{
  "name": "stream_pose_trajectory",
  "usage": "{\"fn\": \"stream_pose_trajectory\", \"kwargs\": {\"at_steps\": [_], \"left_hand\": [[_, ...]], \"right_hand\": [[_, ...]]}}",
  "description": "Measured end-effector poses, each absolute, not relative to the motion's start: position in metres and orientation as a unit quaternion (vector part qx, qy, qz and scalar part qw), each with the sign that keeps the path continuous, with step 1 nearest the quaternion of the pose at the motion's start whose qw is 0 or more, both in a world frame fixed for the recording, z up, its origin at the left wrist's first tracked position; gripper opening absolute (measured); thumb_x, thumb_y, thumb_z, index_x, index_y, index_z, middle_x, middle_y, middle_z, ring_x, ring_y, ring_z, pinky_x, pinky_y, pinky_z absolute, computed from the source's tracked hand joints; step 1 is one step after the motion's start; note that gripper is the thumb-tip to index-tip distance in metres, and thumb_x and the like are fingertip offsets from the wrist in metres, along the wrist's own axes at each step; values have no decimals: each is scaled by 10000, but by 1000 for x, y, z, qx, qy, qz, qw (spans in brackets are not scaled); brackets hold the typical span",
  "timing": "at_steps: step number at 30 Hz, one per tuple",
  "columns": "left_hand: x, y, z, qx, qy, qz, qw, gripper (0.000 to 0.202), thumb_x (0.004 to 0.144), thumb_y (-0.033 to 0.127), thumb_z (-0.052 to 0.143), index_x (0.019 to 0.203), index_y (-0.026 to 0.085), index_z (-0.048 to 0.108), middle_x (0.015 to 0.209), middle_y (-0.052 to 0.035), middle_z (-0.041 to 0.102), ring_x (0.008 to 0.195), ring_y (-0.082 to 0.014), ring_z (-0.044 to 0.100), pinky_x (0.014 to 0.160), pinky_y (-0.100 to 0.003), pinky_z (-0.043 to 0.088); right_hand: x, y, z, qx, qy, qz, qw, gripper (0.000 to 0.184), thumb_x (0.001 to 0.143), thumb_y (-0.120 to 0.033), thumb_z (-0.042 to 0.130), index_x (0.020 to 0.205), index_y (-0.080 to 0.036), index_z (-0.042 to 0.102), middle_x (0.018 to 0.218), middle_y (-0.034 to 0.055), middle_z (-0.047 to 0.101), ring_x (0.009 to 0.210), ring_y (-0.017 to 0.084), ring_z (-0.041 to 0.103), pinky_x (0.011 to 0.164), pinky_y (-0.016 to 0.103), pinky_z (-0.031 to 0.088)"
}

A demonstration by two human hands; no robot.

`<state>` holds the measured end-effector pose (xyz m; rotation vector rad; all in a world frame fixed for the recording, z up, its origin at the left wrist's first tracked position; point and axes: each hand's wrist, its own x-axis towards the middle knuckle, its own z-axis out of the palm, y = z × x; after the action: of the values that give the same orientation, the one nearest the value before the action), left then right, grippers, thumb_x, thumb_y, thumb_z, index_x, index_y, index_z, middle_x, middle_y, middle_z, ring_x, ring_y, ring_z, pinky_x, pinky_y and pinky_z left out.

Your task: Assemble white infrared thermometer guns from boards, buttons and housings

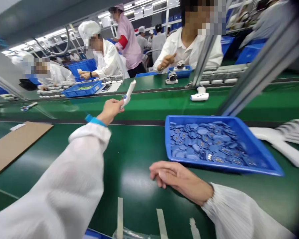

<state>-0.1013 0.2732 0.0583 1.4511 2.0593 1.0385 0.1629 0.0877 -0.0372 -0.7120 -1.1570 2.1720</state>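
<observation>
- A green conveyor belt (129, 149) runs across the view, with a blue plastic tray (201, 119) sitting on it.
- Well left of the tray, a brown cardboard sheet (15, 147) lies on the belt.
- Just right of the tray are white moulded plastic parts (281, 141), stacked and overlapping.
- The person's right hand (179, 182) is just in front of the tray, holding nothing, its fingers (155, 171) loosely curled and slightly open.
- Left of the tray, the left hand (111, 111) is raised, fingers closed around the lower end of a white handheld device (128, 94).
- That device tilts upward above the belt.
- Small round blue discs (204, 142) lie heaped inside the tray.
- A blue wristband (96, 120) circles the left wrist.
</observation>
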Motion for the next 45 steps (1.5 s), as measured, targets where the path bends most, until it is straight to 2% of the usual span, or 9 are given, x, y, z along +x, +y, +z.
{"fn": "stream_pose_trajectory", "kwargs": {"at_steps": [6,11,14,17,21,26,30,39,45], "left_hand": [[-57,96,51,638,574,445,259,260,803,331,750,986,209,612,1001,-32,715,890,-194,685,806,-289,533],[-6,-1,-4,587,520,339,520,420,831,282,727,1218,253,568,1111,-27,689,973,-201,645,831,-284,503],[10,-11,-13,571,444,278,632,268,857,400,711,1013,186,669,924,-29,683,842,-182,603,730,-260,461],[21,-12,-8,587,438,266,627,230,849,398,727,924,184,684,838,-6,666,787,-163,565,723,-254,430],[32,-15,1,645,436,258,572,147,848,333,738,919,226,666,820,25,675,772,-161,568,725,-253,414],[31,-13,11,771,431,254,395,105,949,335,594,990,264,659,974,-24,701,876,-221,604,795,-318,404],[18,5,18,745,519,308,284,131,924,357,607,1007,279,674,1016,-43,710,913,-259,619,806,-347,408],[-17,10,5,442,560,346,609,423,803,551,711,1051,209,683,805,-31,669,730,-185,593,611,-258,418],[17,2,-3,461,444,308,704,345,811,456,740,997,172,675,896,-59,687,771,-176,621,705,-271,484]], "right_hand": [[188,54,12,-231,-337,848,338,753,886,-797,318,1311,-236,586,1277,138,594,902,229,662,742,372,528],[220,-15,4,-500,-584,596,233,406,938,-568,521,1155,-259,672,937,51,681,789,190,615,765,338,520],[235,-42,-10,-548,-652,480,209,384,938,-510,548,1252,-312,645,1182,65,670,1087,269,604,966,406,484],[239,-47,-9,-567,-675,399,253,351,952,-465,541,1265,-325,616,1313,59,610,1204,271,556,970,389,480],[230,-40,8,-546,-741,267,285,164,982,-385,519,973,-282,646,1055,30,668,1025,213,590,826,339,452],[223,-40,47,-530,-809,46,250,246,1009,-221,422,839,-249,597,824,-4,659,764,180,566,770,373,325],[240,-26,61,-589,-769,-31,248,275,1006,-349,424,812,-245,588,744,8,650,695,188,556,734,376,308],[315,6,-27,-708,-676,92,185,301,915,-507,544,973,-224,628,837,24,655,684,163,587,646,296,442],[392,98,-27,-798,-557,-48,224,437,887,-516,533,929,-100,658,1047,271,615,953,334,586,787,478,398]]}}
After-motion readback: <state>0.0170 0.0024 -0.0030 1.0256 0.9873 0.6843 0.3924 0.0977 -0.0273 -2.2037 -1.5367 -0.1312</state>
